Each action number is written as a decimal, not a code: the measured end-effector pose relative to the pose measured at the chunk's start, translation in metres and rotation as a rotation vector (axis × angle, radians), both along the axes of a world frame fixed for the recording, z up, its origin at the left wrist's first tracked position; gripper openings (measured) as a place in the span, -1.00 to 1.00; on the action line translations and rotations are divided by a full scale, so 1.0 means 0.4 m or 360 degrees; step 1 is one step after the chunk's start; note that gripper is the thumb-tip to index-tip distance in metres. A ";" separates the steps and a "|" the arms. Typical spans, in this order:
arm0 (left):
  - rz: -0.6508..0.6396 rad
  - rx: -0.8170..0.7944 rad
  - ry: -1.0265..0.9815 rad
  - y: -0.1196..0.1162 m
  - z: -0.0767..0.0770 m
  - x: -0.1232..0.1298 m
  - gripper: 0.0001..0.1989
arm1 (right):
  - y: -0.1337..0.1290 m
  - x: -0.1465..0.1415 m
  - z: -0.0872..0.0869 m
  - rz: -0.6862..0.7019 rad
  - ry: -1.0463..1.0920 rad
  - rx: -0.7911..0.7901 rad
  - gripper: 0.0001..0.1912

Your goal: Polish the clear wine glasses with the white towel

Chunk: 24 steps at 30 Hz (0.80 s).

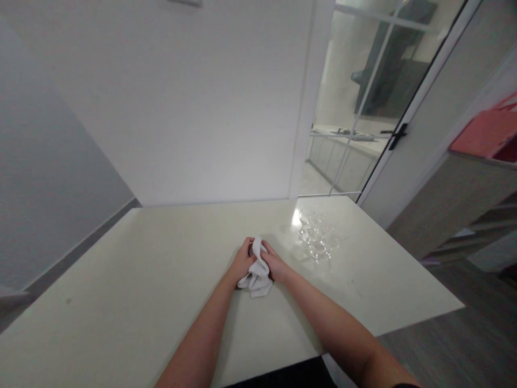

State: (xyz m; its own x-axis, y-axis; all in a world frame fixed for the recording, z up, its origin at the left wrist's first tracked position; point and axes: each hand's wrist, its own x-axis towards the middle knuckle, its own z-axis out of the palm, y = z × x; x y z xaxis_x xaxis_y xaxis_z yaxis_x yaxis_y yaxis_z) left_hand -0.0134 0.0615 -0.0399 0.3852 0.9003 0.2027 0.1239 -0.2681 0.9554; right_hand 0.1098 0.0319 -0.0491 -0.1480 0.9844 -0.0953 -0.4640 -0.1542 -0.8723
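Observation:
A crumpled white cloth (258,278) is bunched between my two hands over the middle of the table, its loose end hanging toward me. My left hand (243,262) is closed on the cloth's left side. On the other side, my right hand (274,263) grips it with the fingers curled around the folds. Something small may be wrapped inside the cloth near the left fingertips, but I cannot make it out. To the right of my hands lies a loose pile of clear, shiny transparent pieces (318,237); their exact kind is unclear.
The pale table (161,258) reaches back to a white wall (202,108). Behind its right corner stands a glass-paned door (355,97) with a black handle (398,136). A pink bag (487,132) sits on a cabinet (452,199) at the far right.

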 end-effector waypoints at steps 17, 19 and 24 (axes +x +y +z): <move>0.0157 0.0132 0.0091 0.004 0.003 0.003 -0.76 | 0.001 -0.003 0.013 -0.0081 0.0027 -0.0044 -0.51; 0.0311 0.0296 0.0119 0.008 0.002 0.001 -0.74 | 0.005 -0.007 0.014 -0.0141 0.0073 -0.0110 -0.52; 0.0789 0.0743 0.0138 -0.029 0.062 0.021 -0.78 | 0.001 -0.013 0.015 0.0011 0.0019 0.0011 -0.62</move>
State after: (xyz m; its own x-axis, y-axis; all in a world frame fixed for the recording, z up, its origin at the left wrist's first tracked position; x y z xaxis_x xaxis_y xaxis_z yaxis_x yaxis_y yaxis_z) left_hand -0.0049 0.0500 -0.0152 -0.0173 0.8001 0.5996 0.4090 -0.5415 0.7345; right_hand 0.1047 0.0323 -0.0432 -0.1557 0.9840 -0.0867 -0.4732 -0.1513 -0.8679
